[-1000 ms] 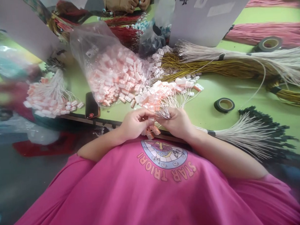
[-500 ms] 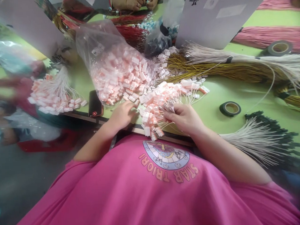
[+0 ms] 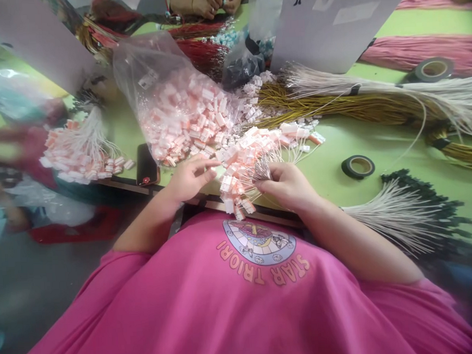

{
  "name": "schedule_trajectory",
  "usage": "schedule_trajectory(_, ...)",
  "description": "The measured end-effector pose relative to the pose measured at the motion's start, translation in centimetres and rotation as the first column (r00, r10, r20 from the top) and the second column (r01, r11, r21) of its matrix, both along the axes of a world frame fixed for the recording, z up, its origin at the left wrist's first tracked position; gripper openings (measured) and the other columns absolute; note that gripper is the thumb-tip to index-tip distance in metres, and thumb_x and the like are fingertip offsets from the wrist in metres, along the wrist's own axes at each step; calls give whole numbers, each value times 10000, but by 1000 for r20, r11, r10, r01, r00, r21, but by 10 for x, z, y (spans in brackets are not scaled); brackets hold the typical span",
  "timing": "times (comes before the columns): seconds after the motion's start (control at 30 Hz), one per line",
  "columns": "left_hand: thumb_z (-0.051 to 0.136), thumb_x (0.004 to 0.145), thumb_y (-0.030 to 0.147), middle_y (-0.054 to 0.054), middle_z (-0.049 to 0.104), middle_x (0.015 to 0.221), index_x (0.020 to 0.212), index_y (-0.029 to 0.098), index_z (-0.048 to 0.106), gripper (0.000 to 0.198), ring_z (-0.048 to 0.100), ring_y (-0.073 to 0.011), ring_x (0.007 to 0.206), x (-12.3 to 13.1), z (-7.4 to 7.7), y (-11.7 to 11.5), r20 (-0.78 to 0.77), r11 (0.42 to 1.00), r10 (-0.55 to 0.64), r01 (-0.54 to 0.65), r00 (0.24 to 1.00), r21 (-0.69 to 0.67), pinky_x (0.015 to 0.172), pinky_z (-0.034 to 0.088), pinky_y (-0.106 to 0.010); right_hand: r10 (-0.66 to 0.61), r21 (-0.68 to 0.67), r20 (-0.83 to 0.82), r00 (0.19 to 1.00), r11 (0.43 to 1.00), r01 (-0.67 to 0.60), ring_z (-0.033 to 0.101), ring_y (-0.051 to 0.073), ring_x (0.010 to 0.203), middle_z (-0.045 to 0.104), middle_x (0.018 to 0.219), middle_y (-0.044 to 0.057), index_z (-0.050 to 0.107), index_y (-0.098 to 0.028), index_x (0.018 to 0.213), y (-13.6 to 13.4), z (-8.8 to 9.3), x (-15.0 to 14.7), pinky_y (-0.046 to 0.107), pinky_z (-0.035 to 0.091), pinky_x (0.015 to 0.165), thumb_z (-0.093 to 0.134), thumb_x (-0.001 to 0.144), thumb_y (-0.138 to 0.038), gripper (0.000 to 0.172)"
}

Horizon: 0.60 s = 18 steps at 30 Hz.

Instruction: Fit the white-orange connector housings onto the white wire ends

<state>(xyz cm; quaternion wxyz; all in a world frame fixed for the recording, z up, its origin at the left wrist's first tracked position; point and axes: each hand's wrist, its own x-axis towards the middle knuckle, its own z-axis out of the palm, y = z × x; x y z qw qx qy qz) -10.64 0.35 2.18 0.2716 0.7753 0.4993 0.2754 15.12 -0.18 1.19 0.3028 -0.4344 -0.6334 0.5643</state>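
Observation:
My right hand (image 3: 289,185) is closed round a bundle of thin white wires (image 3: 262,168) whose silvery ends stick out past the thumb and fingers. Many white-and-orange plastic connectors (image 3: 234,185) lie spread in a heap just left of this hand, some on wires. My left hand (image 3: 191,178) hovers at the table edge beside the heap, its fingers stretched and a little apart, with nothing visible in them. Close behind it, a clear plastic bag (image 3: 186,116) full of loose connectors of the same kind spills onto the table.
A phone (image 3: 147,164) and another wired connector bundle (image 3: 84,147) lie to the left. Black tape (image 3: 358,167), brown wires (image 3: 327,108) and white wires with dark ends (image 3: 398,217) are on the right. Another person's hands (image 3: 208,2) work across the table.
My left hand has lifted slightly from beside the loose connectors, and its fingers now point right towards the heap. My right hand keeps its hold on the wires. The view has shifted a little.

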Motion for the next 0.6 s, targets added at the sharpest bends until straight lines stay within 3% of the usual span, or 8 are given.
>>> schedule_trajectory(0.1,712,766,386,-58,653,975,821,180,655,221,617,-162,868,12,19,-8,300,984,-38,88,953,-154,747,512,-294,28,-5,-39,999,1000,-29,478,110,615,523,628,-30,582,-174,667,1,-2,0,275,365,600,576,705,-202,47)
schedule_trajectory(0.23,792,679,367,-67,673,979,799,166,615,294,645,-180,904,31,26,-12,501,937,-7,181,865,-300,768,542,-307,-3,-12,-109,994,1000,2,502,114,619,554,623,-24,598,-174,638,0,-3,1,278,387,622,619,704,-233,91)
schedule_trajectory(0.33,742,724,444,-83,673,998,792,156,643,312,643,-168,879,39,16,-10,553,915,-9,230,833,-332,743,542,-285,-14,-37,-144,989,999,9,472,97,552,528,560,-33,600,-174,618,-1,-2,1,267,367,567,620,724,-252,133)
schedule_trajectory(0.43,690,781,435,-79,675,959,749,143,645,297,624,-124,753,44,6,-9,555,906,67,183,829,-383,662,527,-248,22,-42,-143,990,999,-28,425,79,483,500,510,-42,553,-178,578,-2,1,0,258,325,502,590,763,-262,206)
schedule_trajectory(0.5,737,749,351,-62,679,948,847,147,656,241,623,-117,736,47,4,-11,520,900,129,120,844,-418,658,525,-240,34,-22,-127,991,999,-37,443,78,497,530,541,-38,556,-177,602,-3,3,-1,255,335,508,576,765,-233,174)
schedule_trajectory(0.6,734,748,248,-63,685,999,1083,158,636,360,641,-128,777,49,9,-17,450,885,143,90,882,-457,694,537,-254,21,25,-67,998,999,-20,482,89,565,555,605,-33,585,-170,656,-3,4,-1,257,363,557,564,725,-176,73)
